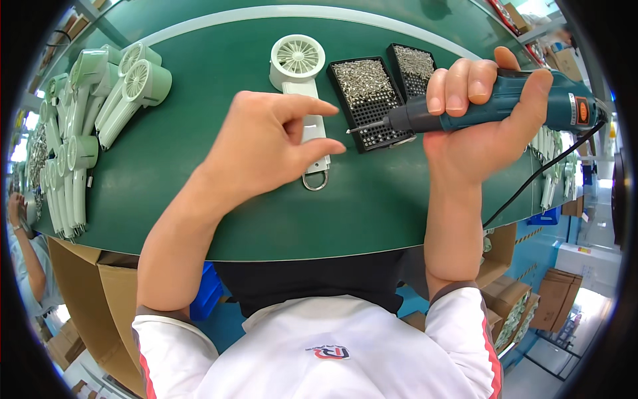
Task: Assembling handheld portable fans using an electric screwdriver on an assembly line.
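Where the left hand (262, 149) rests on the white fan (302, 100), its thumb and forefinger are spread apart and lie against the fan's flat handle; they press on it rather than close around it. The fan lies flat near the middle of the green bench (199, 199), round grille away from the person, a metal ring (316, 181) at the near end of the handle.

The right hand (482, 123) is wrapped fully around a teal driver (505, 103), fingers over the top, thumb along the far side. The driver is held level, its bit (365, 126) pointing left and ending just beside the left forefinger, above the near screw tray (369, 100).

Two black trays stand side by side, just right of the fan. The near tray is heaped with small silver screws at its far end; its near rows show bare holes. The second tray (413, 70) is partly hidden behind the right fingers. A black cord (538, 176) runs from the driver's rear down over the bench edge.

The bench is a dark green mat with a pale border at its far edge. At far left, pale green fans (100, 100) lie in a loose pile. More parts (555, 166) lie behind the right wrist. Below the bench are cardboard boxes (100, 292) and blue bins (206, 296). Another person's arm (23, 246) shows at the left rim.
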Demonstrator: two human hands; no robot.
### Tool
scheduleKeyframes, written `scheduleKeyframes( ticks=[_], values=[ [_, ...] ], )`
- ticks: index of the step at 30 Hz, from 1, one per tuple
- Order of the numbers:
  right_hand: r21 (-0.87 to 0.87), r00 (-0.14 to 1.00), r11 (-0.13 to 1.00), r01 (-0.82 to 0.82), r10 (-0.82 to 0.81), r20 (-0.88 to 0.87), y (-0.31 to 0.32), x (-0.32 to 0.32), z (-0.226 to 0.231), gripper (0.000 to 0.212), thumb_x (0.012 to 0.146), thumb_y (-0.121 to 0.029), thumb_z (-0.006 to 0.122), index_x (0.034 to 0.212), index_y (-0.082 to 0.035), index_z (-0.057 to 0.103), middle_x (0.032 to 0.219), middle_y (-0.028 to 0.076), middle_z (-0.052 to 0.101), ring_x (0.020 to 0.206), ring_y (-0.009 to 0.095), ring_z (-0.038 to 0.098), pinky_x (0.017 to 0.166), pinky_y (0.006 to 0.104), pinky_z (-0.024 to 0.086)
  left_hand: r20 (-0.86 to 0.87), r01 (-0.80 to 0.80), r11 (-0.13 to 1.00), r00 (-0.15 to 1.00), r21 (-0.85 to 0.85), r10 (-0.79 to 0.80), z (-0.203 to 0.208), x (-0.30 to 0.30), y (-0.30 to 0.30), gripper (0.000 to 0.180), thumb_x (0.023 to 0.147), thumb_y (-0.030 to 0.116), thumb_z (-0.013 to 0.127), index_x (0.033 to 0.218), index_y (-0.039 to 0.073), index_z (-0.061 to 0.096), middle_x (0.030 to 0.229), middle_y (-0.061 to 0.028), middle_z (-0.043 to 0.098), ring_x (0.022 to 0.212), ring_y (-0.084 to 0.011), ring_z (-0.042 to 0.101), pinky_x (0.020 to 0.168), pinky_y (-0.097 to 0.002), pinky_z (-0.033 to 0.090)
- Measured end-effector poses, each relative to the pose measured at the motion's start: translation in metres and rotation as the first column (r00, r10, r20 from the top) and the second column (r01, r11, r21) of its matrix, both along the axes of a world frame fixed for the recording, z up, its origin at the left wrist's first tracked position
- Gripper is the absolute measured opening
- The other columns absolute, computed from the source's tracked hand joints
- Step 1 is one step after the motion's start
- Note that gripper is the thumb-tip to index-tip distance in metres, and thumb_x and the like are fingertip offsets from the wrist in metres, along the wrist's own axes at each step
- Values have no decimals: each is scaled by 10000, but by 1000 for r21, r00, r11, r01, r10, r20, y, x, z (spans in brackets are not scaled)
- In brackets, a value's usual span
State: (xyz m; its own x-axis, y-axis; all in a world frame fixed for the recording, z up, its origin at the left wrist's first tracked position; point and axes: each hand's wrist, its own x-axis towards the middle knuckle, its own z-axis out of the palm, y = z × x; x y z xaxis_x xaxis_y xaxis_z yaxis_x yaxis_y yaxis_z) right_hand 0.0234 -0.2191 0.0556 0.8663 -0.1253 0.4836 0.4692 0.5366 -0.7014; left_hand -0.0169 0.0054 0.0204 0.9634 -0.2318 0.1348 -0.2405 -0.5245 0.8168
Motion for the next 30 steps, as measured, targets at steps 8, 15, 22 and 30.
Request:
scheduleKeyframes(
  ticks=[8, 15, 22, 30],
  values=[
    [3, 1000, 1000, -17, 17, 1, 4, -3, 0, 515, 1059, -520, 482, 1095, -42, 673, 653, -6, 523, 518, 126, 440, 462, 305, 402, 199, 81, 995, 978, -65, -67, -13, 1, -12, 213, 759, 126, 883, 954, 64, 824, 561, -49, 571, 496, -144, 519, 503, -300, 432],
    [-24, 1000, 1000, -8, 8, 9, 4, -4, 0, 528, 1065, -530, 463, 1102, -48, 676, 648, -5, 531, 517, 129, 454, 464, 311, 410, 221, 95, 993, 972, -69, -78, -12, 1, -15, 158, 779, 104, 859, 923, 54, 817, 584, -66, 602, 506, -172, 555, 509, -312, 450],
    [-23, 998, 998, -55, 56, 40, 4, -5, -2, 541, 1073, -538, 441, 1115, -54, 678, 659, -5, 545, 521, 132, 462, 464, 314, 412, 181, 96, 994, 980, -43, -87, -11, 1, -14, 125, 794, 99, 838, 904, 46, 810, 598, -78, 616, 524, -194, 591, 538, -324, 479],
    [-40, 998, 997, -64, 65, 23, 5, -4, -3, 558, 1078, -546, 422, 1142, -57, 682, 660, -5, 543, 518, 135, 462, 465, 314, 423, 158, 91, 995, 984, -32, -85, -10, 1, -14, 117, 797, 99, 829, 897, 42, 807, 601, -80, 623, 533, -197, 603, 549, -326, 488]
  ],
)
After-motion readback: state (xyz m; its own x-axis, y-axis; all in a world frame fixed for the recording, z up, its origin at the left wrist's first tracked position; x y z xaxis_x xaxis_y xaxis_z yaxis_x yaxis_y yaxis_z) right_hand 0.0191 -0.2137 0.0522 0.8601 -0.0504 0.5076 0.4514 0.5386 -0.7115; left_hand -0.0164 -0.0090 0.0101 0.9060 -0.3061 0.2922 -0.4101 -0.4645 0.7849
